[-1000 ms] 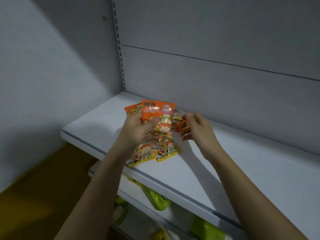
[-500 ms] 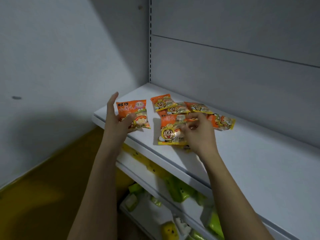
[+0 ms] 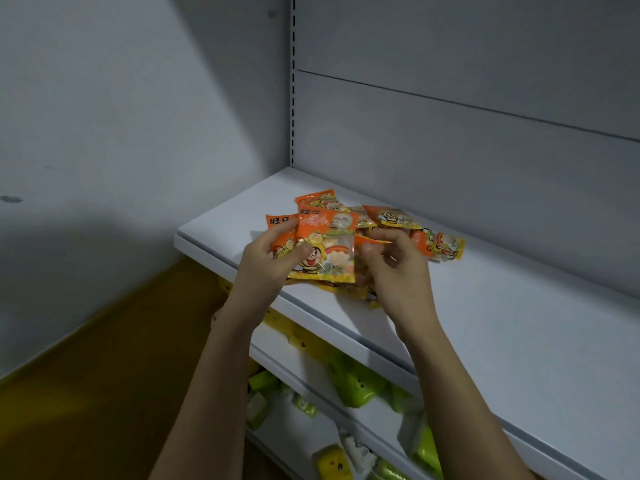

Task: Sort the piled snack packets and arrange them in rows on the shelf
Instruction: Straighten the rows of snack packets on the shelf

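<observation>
Several orange and yellow snack packets lie piled near the left end of the white shelf [image 3: 485, 323]. My left hand [image 3: 266, 265] grips two overlapping packets, and the front packet [image 3: 325, 247] with a cartoon face stands upright above the shelf's front edge. My right hand [image 3: 394, 268] has its fingers curled at that packet's right edge, pinching it. More loose packets [image 3: 438, 244] lie flat behind and to the right of my hands. Some packets under my hands are partly hidden.
The shelf's grey back panel [image 3: 450, 150] rises behind, and a grey wall [image 3: 121, 133] stands on the left. Lower shelves [image 3: 349, 386] hold green and yellow packs. A yellow floor [image 3: 86, 393] lies at the lower left.
My left hand came back right from the shelf's left end with its packet. Both hands now hold an upright packet together above the pile.
</observation>
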Demonstrator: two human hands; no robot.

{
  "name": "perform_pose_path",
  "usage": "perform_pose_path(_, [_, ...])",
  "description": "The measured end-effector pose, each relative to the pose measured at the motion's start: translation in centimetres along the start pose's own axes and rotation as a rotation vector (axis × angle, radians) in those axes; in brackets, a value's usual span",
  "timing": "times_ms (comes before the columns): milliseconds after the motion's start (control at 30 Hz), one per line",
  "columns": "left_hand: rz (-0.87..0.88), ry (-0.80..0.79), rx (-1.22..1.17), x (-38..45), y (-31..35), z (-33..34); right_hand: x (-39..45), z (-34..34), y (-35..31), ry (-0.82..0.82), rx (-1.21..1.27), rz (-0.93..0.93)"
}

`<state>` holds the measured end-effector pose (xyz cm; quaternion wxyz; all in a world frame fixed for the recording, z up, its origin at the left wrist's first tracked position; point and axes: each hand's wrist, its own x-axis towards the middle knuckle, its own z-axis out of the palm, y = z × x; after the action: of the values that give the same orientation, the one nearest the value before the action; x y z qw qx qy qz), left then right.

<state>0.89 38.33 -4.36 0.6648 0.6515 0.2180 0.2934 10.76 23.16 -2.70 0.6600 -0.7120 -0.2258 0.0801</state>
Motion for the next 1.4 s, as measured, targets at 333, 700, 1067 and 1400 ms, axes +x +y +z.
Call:
perform_pose_path(333, [0.064,0.087,-0.077,0.1,-0.3,-1.0,1.7,0.3,2.5,-0.028,-0.597,0.063])
perform_pose_path(700, [0.009,0.101,0.008,0.0,-1.1,-1.5,2.2,-1.6,1.8,0.163,-0.428,-0.05])
perform_pose_path(1067, [0.091,-0.257,-0.026,0.1,1.8,9.1,-0.1,-8.2,-1.5,0.253,-0.243,-0.158])
perform_pose_path(1400, [0.077,-0.682,-0.038,-4.8,1.3,26.1,-6.3,-22.6,-0.2,0.594,-0.223,0.089])
